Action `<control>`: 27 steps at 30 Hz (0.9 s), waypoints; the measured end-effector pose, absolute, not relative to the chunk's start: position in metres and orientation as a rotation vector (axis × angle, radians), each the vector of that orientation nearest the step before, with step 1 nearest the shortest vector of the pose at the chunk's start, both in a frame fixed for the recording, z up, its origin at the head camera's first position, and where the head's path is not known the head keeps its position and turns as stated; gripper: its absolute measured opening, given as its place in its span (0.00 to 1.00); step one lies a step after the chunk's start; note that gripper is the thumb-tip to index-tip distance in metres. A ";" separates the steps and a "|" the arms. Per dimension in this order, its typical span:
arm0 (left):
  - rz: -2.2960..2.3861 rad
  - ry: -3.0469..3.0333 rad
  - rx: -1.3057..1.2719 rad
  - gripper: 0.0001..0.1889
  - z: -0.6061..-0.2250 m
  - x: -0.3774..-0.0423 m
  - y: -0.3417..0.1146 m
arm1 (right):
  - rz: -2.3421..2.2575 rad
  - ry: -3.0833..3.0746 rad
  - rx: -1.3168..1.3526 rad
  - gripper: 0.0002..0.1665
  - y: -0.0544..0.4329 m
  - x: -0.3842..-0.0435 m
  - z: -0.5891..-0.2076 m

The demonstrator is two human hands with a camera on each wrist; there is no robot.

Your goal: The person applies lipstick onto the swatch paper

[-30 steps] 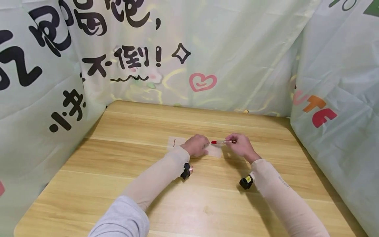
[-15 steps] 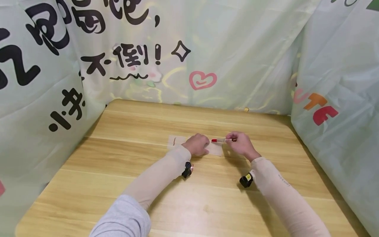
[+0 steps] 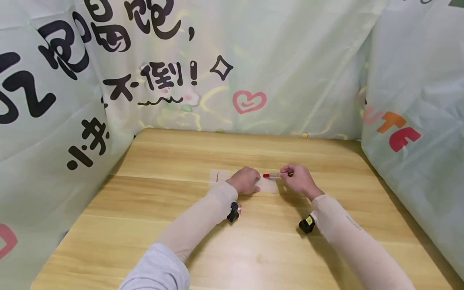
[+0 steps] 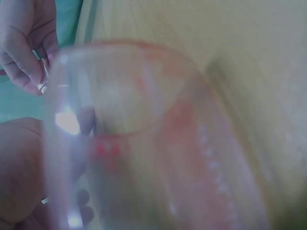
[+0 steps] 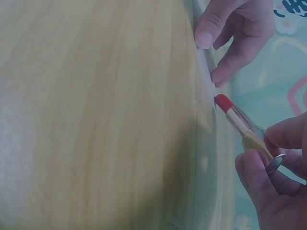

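A thin white sheet (image 3: pixel 268 186) lies on the table, with a short red stroke (image 3: pixel 218 177) near its left end. My left hand (image 3: pixel 243 180) rests on the middle of the sheet; in the right wrist view its thumb and a finger (image 5: pixel 240 55) reach down to it. Between thumb and fingertips, my right hand (image 3: pixel 299 179) pinches a lipstick (image 5: pixel 240 124), its red tip pointing left. This tip is at the sheet's surface, but whether it touches I cannot tell. My right palm is turned from the head view.
The wooden table (image 3: pixel 156 225) is bordered by a printed pale curtain (image 3: pixel 290 72) at the back and both sides. A blurred clear, pinkish piece (image 4: pixel 144 158) blocks much of the left wrist view. Black cameras (image 3: pixel 306 224) sit on both wrists.
The head view has shifted slightly, so everything appears a little farther right. Both hands, the lipstick and the sheet keep nearly the same places relative to one another.
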State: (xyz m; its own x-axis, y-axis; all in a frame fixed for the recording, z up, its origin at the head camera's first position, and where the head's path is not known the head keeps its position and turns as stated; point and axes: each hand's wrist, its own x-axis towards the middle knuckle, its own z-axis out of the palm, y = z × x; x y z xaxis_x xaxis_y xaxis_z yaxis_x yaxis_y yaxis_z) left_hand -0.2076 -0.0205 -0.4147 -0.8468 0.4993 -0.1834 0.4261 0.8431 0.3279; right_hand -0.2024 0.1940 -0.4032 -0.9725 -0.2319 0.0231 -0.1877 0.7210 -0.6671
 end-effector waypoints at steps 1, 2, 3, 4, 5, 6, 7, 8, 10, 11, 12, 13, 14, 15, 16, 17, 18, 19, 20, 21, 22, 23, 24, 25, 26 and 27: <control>0.399 2.760 0.709 0.23 -0.415 -0.207 -0.021 | -1.096 2.857 -0.341 0.09 0.193 -0.201 -0.403; 0.398 2.758 0.715 0.23 -0.415 -0.206 -0.021 | -1.094 2.859 -0.339 0.09 0.193 -0.200 -0.403; 0.395 2.758 0.719 0.23 -0.415 -0.205 -0.021 | -1.089 2.861 -0.341 0.08 0.193 -0.199 -0.404; 0.389 2.759 0.726 0.23 -0.415 -0.204 -0.021 | -1.083 2.868 -0.348 0.08 0.193 -0.198 -0.404; 0.384 2.760 0.730 0.23 -0.415 -0.203 -0.022 | -1.077 2.877 -0.350 0.08 0.193 -0.197 -0.404; 0.377 2.763 0.735 0.23 -0.415 -0.203 -0.022 | -1.071 2.884 -0.354 0.08 0.192 -0.197 -0.404; 0.375 2.766 0.736 0.23 -0.414 -0.202 -0.022 | -1.065 2.892 -0.357 0.08 0.192 -0.196 -0.403; 0.376 2.770 0.733 0.23 -0.414 -0.202 -0.022 | -1.060 2.898 -0.364 0.08 0.191 -0.196 -0.403; 0.380 2.776 0.728 0.23 -0.414 -0.201 -0.023 | -1.050 2.907 -0.377 0.08 0.189 -0.195 -0.402; 0.385 2.772 0.732 0.22 -0.414 -0.201 -0.022 | -1.053 2.909 -0.374 0.08 0.191 -0.194 -0.402; 0.384 2.772 0.738 0.21 -0.414 -0.201 -0.020 | -1.050 2.912 -0.373 0.08 0.192 -0.193 -0.403; 0.388 2.771 0.741 0.21 -0.414 -0.201 -0.019 | -1.047 2.915 -0.370 0.08 0.193 -0.192 -0.403; 0.388 2.769 0.744 0.21 -0.414 -0.200 -0.018 | -1.046 2.917 -0.368 0.08 0.194 -0.191 -0.402; 0.385 2.768 0.746 0.21 -0.414 -0.200 -0.017 | -1.044 2.916 -0.365 0.07 0.194 -0.190 -0.402; 0.381 2.767 0.746 0.21 -0.415 -0.199 -0.017 | -1.042 2.914 -0.364 0.07 0.194 -0.190 -0.402; 0.377 2.767 0.739 0.22 -0.414 -0.199 -0.017 | -1.040 2.911 -0.360 0.07 0.194 -0.189 -0.401; 0.371 2.770 0.732 0.23 -0.414 -0.199 -0.017 | -1.036 2.908 -0.358 0.07 0.194 -0.189 -0.400; 0.374 2.769 0.722 0.24 -0.414 -0.199 -0.017 | -1.040 2.902 -0.349 0.07 0.194 -0.190 -0.400; 0.370 2.771 0.715 0.24 -0.414 -0.199 -0.017 | -1.043 2.895 -0.348 0.07 0.193 -0.190 -0.399; 0.371 2.773 0.708 0.24 -0.414 -0.199 -0.018 | -1.042 2.892 -0.345 0.07 0.192 -0.190 -0.398; 0.371 2.774 0.704 0.24 -0.413 -0.199 -0.018 | -1.040 2.892 -0.345 0.07 0.192 -0.190 -0.397; 0.371 2.776 0.702 0.24 -0.413 -0.199 -0.018 | -1.038 2.894 -0.344 0.07 0.192 -0.191 -0.397; 0.371 2.778 0.701 0.25 -0.413 -0.200 -0.018 | -1.035 2.895 -0.347 0.07 0.191 -0.191 -0.396; 0.373 2.778 0.698 0.25 -0.412 -0.200 -0.019 | -1.030 2.898 -0.351 0.07 0.191 -0.191 -0.396; 0.373 2.779 0.696 0.25 -0.412 -0.200 -0.019 | -1.025 2.901 -0.361 0.07 0.191 -0.192 -0.397; 0.375 2.776 0.690 0.25 -0.412 -0.200 -0.019 | -1.027 2.901 -0.364 0.07 0.191 -0.192 -0.397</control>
State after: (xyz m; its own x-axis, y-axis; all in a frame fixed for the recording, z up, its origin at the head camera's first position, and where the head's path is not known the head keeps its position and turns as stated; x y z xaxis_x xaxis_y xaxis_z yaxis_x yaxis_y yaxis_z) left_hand -0.1998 -0.0190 -0.4124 -0.8546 0.4860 -0.1830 0.4200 0.8541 0.3069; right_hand -0.1920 0.1910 -0.3969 -0.9715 -0.2340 0.0376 -0.2055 0.7530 -0.6250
